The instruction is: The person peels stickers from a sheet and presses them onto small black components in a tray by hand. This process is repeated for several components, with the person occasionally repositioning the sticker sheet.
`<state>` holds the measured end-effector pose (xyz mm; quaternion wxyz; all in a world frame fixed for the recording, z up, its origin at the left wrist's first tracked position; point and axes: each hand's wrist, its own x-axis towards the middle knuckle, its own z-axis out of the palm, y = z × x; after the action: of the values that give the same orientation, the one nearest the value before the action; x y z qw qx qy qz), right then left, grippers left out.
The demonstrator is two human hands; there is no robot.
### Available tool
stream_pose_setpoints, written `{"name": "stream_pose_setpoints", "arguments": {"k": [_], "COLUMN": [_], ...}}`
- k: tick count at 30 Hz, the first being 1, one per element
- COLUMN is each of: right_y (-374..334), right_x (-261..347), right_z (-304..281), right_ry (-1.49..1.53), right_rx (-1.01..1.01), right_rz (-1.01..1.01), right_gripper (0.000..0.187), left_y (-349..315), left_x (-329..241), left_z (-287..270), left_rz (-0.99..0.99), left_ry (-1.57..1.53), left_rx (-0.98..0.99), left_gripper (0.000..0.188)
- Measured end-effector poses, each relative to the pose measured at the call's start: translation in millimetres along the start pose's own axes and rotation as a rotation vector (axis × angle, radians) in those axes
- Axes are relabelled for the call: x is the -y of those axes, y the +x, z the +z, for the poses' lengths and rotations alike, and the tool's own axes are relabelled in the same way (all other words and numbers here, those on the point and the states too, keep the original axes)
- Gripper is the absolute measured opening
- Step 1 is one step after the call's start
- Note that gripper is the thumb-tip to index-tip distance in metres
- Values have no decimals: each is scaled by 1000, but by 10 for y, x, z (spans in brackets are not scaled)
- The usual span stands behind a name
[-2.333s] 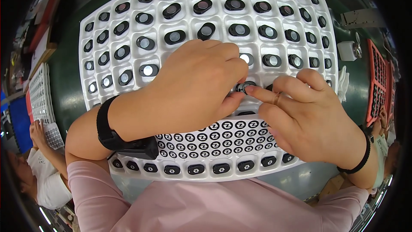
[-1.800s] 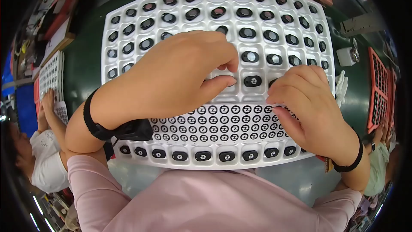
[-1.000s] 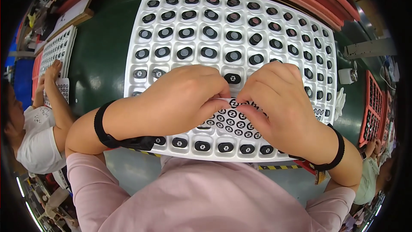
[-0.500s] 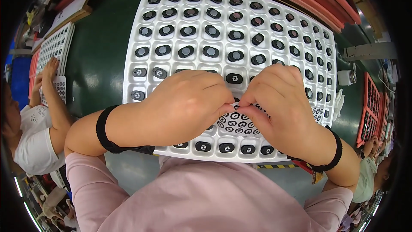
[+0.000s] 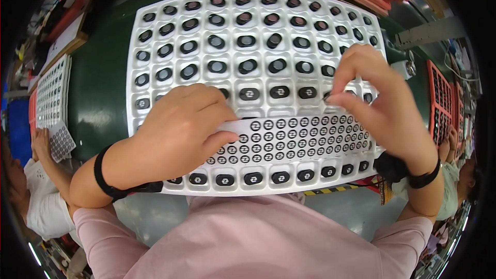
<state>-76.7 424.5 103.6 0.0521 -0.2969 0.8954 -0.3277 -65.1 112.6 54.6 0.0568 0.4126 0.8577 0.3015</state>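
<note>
Currently, a sticker sheet is being held near its left end by the left hand over the near half of a white tray, while a black piece farther right is being touched, whether grasped cannot be told, by the right hand.

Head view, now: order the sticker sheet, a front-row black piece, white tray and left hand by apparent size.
1. White tray
2. Sticker sheet and left hand: too alike to rank
3. Front-row black piece
</note>
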Motion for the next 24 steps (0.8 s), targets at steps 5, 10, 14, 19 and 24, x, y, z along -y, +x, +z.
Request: {"name": "stream_pose_setpoints", "arguments": {"k": [5,10,14,19,24], "right_y": [-284,-303,-260,-174,-132], "right_x": [-412,-657,-781,-911,-934], "right_z": [-312,-237,-141,-42,-55], "right_ry": [-2,26,92,73,62], "right_rx": [-8,80,208,223,283], "right_rz": [286,146,150,12,6], "right_gripper": [10,8,11,7,5], "left_y": [236,818,1225,1366,1355], "left_x": [-90,-182,-211,-91,-21], "left_z": [-118,-41,149,395,498], "left_rz": [-22,91,201,543,637], "left_ry": [73,112,126,244,283], "left_rx": [73,128,270,292,188], "left_gripper": [25,27,26,28,26]}}
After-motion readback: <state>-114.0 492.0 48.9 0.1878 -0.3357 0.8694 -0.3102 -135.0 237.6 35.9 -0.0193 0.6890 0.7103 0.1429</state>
